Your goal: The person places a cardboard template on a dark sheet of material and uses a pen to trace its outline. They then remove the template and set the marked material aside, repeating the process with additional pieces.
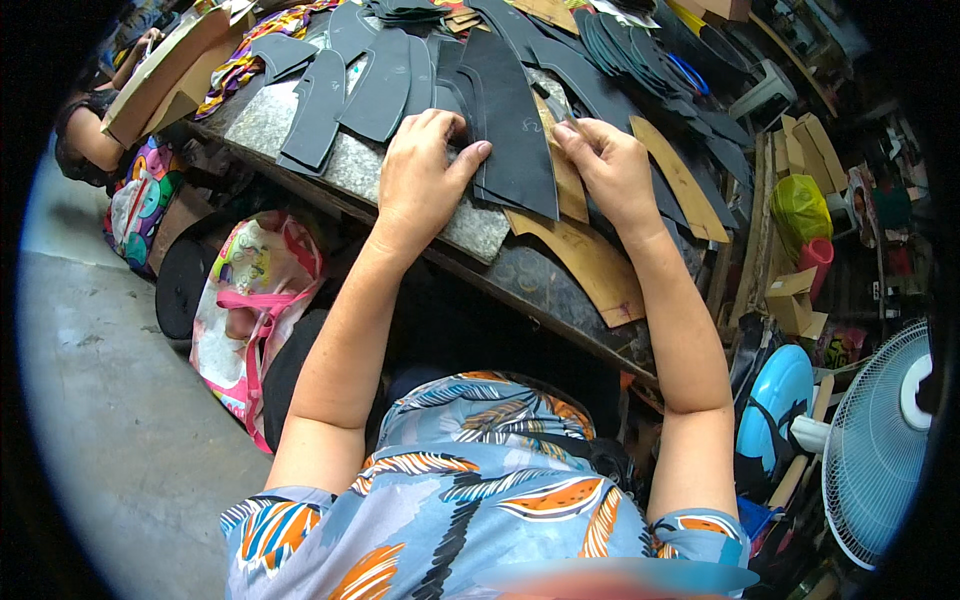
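A large dark curved panel (515, 130) with pale marks lies in front of me on the table, over other dark pieces. My left hand (425, 160) rests at its left edge, thumb stretched out and fingers bent; nothing shows in its grasp. On the panel's right side my right hand (607, 165) pinches a slim dark pen-like tool (543, 92), whose exact kind I cannot make out. Under and beside the right hand lie tan curved templates, one (585, 265) reaching the table's near edge and another (680, 180) farther right.
Several dark cut pieces (378, 90) lie left on a stone slab (262, 122); stacked ones (620, 50) fill the far right. At left are a cardboard box (165, 75), another person's arm (92, 132) and a colourful bag (245, 320). A fan (875, 440) and blue stool (778, 400) stand right.
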The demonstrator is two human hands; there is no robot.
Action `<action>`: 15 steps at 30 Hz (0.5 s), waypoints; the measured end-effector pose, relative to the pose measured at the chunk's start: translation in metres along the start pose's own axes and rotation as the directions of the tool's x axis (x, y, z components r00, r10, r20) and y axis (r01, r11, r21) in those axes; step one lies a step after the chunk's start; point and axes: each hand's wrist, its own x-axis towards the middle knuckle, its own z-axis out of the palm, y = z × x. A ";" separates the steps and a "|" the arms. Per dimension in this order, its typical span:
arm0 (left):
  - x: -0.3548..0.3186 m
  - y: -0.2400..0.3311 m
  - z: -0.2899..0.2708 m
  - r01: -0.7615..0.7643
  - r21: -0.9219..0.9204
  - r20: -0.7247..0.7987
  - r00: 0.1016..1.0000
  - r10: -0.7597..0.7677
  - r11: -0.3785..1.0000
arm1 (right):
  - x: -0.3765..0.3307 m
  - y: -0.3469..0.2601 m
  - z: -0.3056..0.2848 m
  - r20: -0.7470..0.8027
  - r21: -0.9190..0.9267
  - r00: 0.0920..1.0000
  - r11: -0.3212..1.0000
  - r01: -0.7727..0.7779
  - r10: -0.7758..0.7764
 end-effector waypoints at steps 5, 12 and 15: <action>0.001 -0.005 0.000 -0.068 -0.086 -0.029 0.997 0.066 0.994 | -0.001 0.001 0.004 0.079 -0.037 0.997 0.999 -0.014 0.017; 0.001 -0.008 0.003 0.099 -0.262 -0.049 0.992 -0.116 0.960 | 0.012 0.011 -0.009 -0.222 0.468 0.966 0.883 -0.015 0.134; 0.001 -0.008 0.002 0.108 -0.272 -0.047 0.991 -0.125 0.956 | 0.011 0.012 -0.015 -0.162 0.612 0.969 0.789 -0.052 0.189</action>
